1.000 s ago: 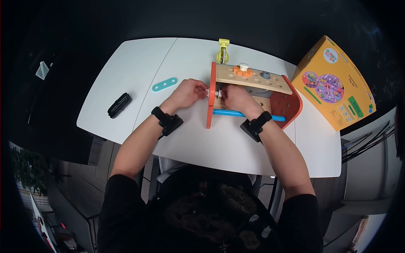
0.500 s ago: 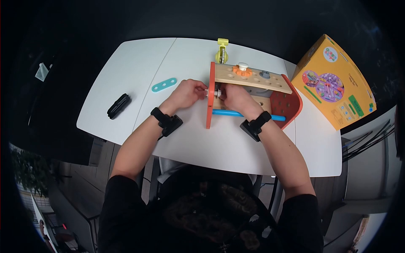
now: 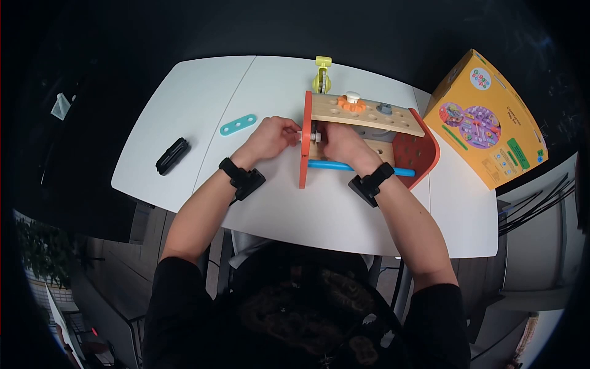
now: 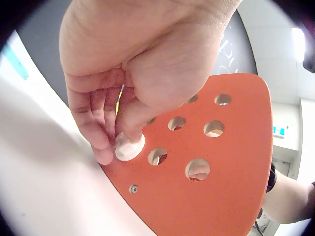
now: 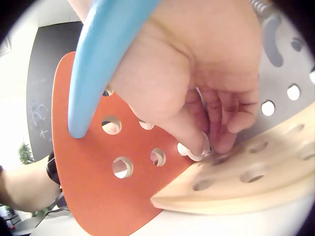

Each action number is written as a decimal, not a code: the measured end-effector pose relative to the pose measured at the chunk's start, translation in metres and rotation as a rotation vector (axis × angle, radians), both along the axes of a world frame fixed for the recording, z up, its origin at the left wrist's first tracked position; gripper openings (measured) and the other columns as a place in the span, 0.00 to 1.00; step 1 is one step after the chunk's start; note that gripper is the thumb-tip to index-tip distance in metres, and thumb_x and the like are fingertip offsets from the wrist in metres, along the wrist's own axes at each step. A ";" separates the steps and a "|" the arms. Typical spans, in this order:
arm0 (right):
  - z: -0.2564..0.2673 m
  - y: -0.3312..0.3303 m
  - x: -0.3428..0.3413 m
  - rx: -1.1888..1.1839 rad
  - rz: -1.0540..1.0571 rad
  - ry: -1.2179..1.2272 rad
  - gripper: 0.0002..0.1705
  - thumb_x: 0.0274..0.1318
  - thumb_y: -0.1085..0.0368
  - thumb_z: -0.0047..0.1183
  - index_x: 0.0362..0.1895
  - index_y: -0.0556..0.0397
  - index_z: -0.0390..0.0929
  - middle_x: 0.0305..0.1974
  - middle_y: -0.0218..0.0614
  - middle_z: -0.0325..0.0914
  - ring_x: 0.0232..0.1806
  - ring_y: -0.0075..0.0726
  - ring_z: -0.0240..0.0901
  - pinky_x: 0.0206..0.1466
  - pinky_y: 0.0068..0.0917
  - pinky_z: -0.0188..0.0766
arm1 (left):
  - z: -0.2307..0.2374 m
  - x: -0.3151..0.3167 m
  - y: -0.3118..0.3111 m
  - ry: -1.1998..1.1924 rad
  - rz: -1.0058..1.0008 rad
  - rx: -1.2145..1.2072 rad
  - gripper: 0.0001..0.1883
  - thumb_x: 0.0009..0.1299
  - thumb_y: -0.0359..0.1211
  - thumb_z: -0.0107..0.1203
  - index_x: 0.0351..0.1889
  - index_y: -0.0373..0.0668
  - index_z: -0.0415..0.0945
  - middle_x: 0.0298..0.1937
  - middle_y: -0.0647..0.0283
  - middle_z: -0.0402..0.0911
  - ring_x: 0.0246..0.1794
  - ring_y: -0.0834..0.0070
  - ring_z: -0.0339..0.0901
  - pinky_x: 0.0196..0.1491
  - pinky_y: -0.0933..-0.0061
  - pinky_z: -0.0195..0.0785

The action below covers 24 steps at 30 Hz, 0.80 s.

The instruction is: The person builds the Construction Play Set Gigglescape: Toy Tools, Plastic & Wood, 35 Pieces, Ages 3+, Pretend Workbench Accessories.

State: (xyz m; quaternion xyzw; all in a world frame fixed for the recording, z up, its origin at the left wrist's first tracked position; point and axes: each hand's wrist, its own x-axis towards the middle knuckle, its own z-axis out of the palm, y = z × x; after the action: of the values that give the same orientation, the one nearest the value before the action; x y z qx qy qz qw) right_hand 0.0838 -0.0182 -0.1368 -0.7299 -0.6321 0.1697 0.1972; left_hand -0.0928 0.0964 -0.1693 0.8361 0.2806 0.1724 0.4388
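Note:
A toy workbench has an orange side panel (image 4: 236,152) with round holes, wooden boards (image 3: 369,117) and a blue rod (image 3: 329,165). Outside the panel, the left hand (image 3: 270,138) pinches the head of a white bolt (image 4: 130,146) between thumb and fingers. Inside the bench, the right hand (image 3: 345,144) reaches under the top board, its thumb and fingers pinching a white piece (image 5: 194,151) against the panel's inner face. That piece is mostly hidden by the fingers in the right wrist view.
On the top board sit an orange gear with a white knob (image 3: 352,98) and a grey piece (image 3: 384,109). A yellow-green tool (image 3: 321,77) stands behind. A teal strip (image 3: 238,125) and black case (image 3: 173,155) lie left; a yellow box (image 3: 488,123) stands right.
The workbench has shifted very slightly left in the head view. Both hands keep their places at the panel, with the white piece inside showing a little more beside the right fingers.

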 end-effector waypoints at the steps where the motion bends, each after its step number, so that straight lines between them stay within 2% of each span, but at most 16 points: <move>1: 0.002 0.001 0.000 -0.034 0.012 -0.019 0.16 0.49 0.77 0.50 0.45 0.65 0.81 0.44 0.59 0.82 0.50 0.60 0.79 0.55 0.45 0.76 | 0.000 0.000 0.000 0.000 -0.005 0.004 0.14 0.65 0.19 0.55 0.48 0.29 0.81 0.37 0.54 0.88 0.39 0.70 0.86 0.48 0.71 0.76; 11: -0.009 0.007 0.003 -0.112 -0.012 -0.109 0.15 0.49 0.73 0.55 0.42 0.64 0.82 0.44 0.58 0.83 0.50 0.58 0.80 0.55 0.44 0.77 | -0.002 0.001 0.000 0.011 0.023 0.002 0.17 0.63 0.16 0.51 0.49 0.29 0.81 0.38 0.54 0.88 0.40 0.70 0.86 0.49 0.72 0.76; 17: 0.000 0.002 0.001 -0.099 -0.006 -0.129 0.15 0.49 0.73 0.54 0.42 0.65 0.82 0.44 0.58 0.82 0.49 0.59 0.80 0.54 0.45 0.77 | -0.005 0.001 0.002 -0.002 0.002 0.021 0.18 0.62 0.15 0.47 0.49 0.28 0.81 0.35 0.55 0.88 0.38 0.72 0.85 0.48 0.73 0.76; 20: -0.001 0.001 0.002 -0.030 0.004 -0.054 0.15 0.48 0.74 0.55 0.43 0.64 0.82 0.44 0.59 0.82 0.48 0.59 0.80 0.53 0.45 0.77 | -0.007 0.002 0.002 -0.028 -0.001 0.004 0.16 0.65 0.17 0.49 0.49 0.29 0.81 0.34 0.56 0.87 0.37 0.73 0.85 0.48 0.72 0.76; 24: 0.001 0.001 0.002 -0.049 0.014 -0.045 0.15 0.50 0.74 0.53 0.44 0.63 0.82 0.44 0.60 0.82 0.49 0.60 0.79 0.54 0.47 0.76 | -0.002 0.002 -0.002 0.006 0.019 0.012 0.11 0.70 0.22 0.52 0.48 0.30 0.81 0.33 0.57 0.87 0.36 0.73 0.84 0.46 0.72 0.75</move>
State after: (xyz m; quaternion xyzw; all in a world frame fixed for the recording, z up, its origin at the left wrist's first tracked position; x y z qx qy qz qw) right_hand 0.0854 -0.0174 -0.1362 -0.7338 -0.6370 0.1699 0.1636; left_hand -0.0912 0.0942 -0.1715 0.8365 0.2887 0.1756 0.4313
